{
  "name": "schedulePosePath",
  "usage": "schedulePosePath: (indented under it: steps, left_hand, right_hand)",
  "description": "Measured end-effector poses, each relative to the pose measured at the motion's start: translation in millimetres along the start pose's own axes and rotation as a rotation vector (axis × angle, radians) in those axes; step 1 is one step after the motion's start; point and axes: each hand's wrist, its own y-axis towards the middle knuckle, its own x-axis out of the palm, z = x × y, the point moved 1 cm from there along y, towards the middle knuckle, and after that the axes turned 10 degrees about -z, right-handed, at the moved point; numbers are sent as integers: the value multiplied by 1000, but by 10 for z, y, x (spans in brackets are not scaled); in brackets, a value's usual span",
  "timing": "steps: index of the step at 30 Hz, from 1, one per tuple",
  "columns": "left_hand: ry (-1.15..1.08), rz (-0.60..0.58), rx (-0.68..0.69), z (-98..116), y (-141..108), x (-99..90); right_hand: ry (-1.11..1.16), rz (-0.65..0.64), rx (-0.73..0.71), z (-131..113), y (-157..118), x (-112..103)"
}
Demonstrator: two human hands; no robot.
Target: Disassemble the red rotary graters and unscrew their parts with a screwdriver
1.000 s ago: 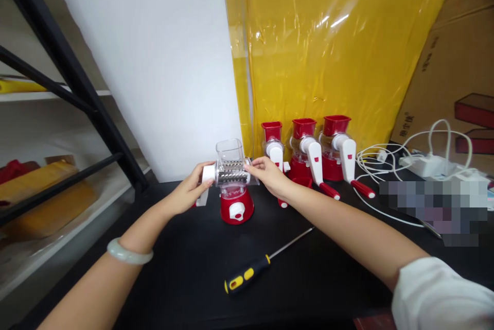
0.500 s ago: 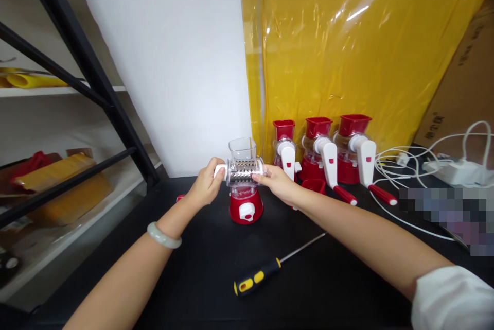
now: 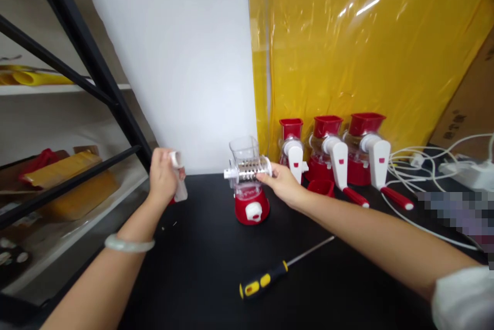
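Observation:
A rotary grater with a red base (image 3: 251, 209) and a clear hopper (image 3: 244, 149) stands upright on the black table. Its metal grating drum (image 3: 250, 168) lies across the clear body, with a white shaft sticking out on the left. My right hand (image 3: 283, 180) is closed on the drum's right end, thumb over the front. Off to the left, apart from the grater, my left hand (image 3: 164, 173) is closed around a white crank handle (image 3: 180, 189). The crank's red grip is mostly hidden behind that hand.
Three assembled red-and-white graters (image 3: 327, 152) stand in a row at the back right, a red part (image 3: 321, 187) before them. A screwdriver (image 3: 264, 281) lies in front. White cables (image 3: 405, 165) tangle at right. A black metal frame (image 3: 88, 57) borders the left.
My left hand has moved left, away from the grater, taking the crank handle off; the drum's white shaft now shows. My right hand stays on the drum. The view has shifted slightly.

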Motion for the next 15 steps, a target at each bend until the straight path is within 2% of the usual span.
schedulePosePath:
  steps: [2, 6, 10, 15]
  left_hand:
    - [-100, -142, -10, 106, 8, 44]
    - [-327, -432, -232, 201, -89, 278]
    - [-478, -585, -423, 158, -223, 414]
    - [-577, -717, -472, 164, -311, 485]
  right_hand:
    - [-32, -19, -5, -6, 25, 56]
    - [-21, -23, 4, -2, -1, 66]
    - [19, -18, 35, 18, -57, -4]
    - [119, 13, 52, 41, -40, -81]
